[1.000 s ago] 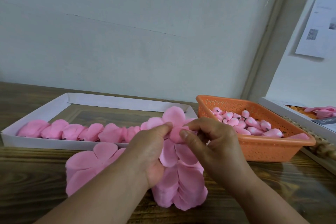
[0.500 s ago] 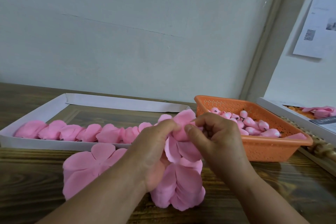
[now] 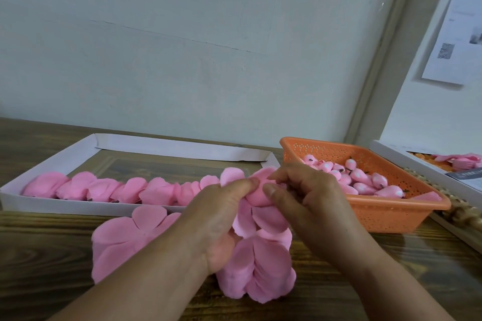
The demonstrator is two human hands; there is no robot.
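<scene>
Just to the left of the orange basket [image 3: 391,219], level with its near corner, both hands meet on a pink petal piece [image 3: 260,253]. The left hand [image 3: 221,219] has its thumb and forefinger closed on the rolled top of the piece, with the palm turned towards the basket and the remaining fingers hidden behind the petals. The right hand [image 3: 307,198], between the piece and the basket's near wall, pinches the same rolled top from the other side, its thumb tip almost meeting the left thumb and its other fingers curled above. The piece lies between the two hands at the top. Below them its broad petals spread down onto the wooden table [image 3: 391,273], well in front of the basket. Further left of the basket, partly under the left forearm, a flat stack of pink petals [image 3: 117,240] lies on the table. Behind that stack, stretching away from the basket's left side, a shallow white tray [image 3: 52,206] holds a row of pink flowers [image 3: 130,189] along its near wall. Inside the basket lie pink buds [image 3: 360,181] with dark stem ends.
</scene>
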